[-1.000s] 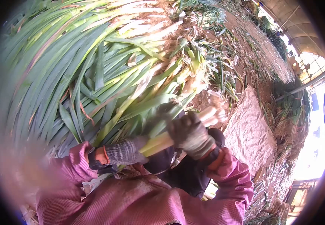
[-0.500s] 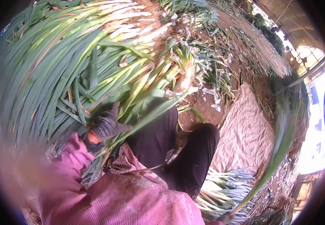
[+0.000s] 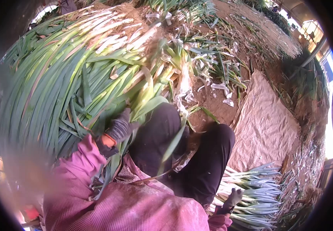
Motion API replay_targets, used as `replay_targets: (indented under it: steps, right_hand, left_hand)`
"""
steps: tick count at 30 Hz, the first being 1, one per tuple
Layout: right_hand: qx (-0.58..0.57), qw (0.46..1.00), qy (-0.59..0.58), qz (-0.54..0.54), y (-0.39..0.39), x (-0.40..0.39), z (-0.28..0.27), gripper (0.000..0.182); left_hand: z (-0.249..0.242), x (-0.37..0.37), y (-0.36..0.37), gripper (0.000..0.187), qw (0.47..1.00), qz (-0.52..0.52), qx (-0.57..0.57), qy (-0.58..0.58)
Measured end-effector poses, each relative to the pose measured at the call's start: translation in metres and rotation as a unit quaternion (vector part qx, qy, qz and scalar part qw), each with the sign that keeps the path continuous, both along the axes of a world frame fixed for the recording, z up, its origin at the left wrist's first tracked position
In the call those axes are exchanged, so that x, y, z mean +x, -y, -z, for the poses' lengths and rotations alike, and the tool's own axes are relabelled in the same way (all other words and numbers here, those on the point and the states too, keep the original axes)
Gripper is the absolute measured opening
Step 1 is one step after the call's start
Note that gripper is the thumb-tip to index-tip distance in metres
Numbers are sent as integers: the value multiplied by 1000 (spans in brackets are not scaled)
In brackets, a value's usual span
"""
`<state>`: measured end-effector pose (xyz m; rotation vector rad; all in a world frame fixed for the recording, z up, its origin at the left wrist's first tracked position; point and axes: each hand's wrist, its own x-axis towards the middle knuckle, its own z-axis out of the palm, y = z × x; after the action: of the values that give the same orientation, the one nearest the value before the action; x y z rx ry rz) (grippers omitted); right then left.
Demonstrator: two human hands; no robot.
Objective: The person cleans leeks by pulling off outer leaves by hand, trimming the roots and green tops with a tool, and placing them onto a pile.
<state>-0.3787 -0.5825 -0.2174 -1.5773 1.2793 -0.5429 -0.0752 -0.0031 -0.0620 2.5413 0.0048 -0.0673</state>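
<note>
My left hand (image 3: 119, 129), in a dark striped glove, is at the near edge of a large heap of long green onions (image 3: 47, 88). Leaves of a green onion (image 3: 145, 107) pass between its thumb and fingers, and the fingers seem closed around them. My gloved right hand (image 3: 232, 199) is low at the right, over a row of trimmed green onions (image 3: 257, 188). Its fingers are apart, with nothing visible in them. One loose leaf (image 3: 172, 148) hangs across my dark trousers (image 3: 208, 154).
A crumpled tan sheet (image 3: 264, 123) lies right of my knees. Peeled leaves and scraps (image 3: 220, 65) litter the brown soil. More green onions (image 3: 193, 9) lie at the far side. A blurred patch covers the lower left.
My right hand has let go of the long green onion that swung out at the right, which now lies in the row. My left hand has shifted slightly right, among the leaves.
</note>
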Motion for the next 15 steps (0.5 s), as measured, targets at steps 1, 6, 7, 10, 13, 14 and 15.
replay_targets:
  steps: [1,6,7,10,13,14,15]
  right_hand:
    - [-23,997,55,-56,-28,40,-54,13]
    - [-130,877,108,-449,-149,182,-252,24]
    - [-213,798,103,-555,-168,206,-269,25]
    - [-289,510,-7,-810,-220,260,-285,32]
    - [-250,248,-141,-925,-255,282,-210,35]
    - [-212,167,-169,-948,-258,283,-184,38]
    - [-190,174,-167,-952,-257,277,-158,36]
  left_hand:
    - [-18,6,1,67,997,34,61,17]
    - [-82,93,13,29,977,120,89,153]
    - [-104,110,28,31,970,142,64,188]
    - [-124,171,68,45,898,272,195,287]
    - [-70,232,93,73,808,346,321,354]
    - [-53,250,100,83,784,368,345,362]
    - [-47,259,112,85,790,383,365,312]
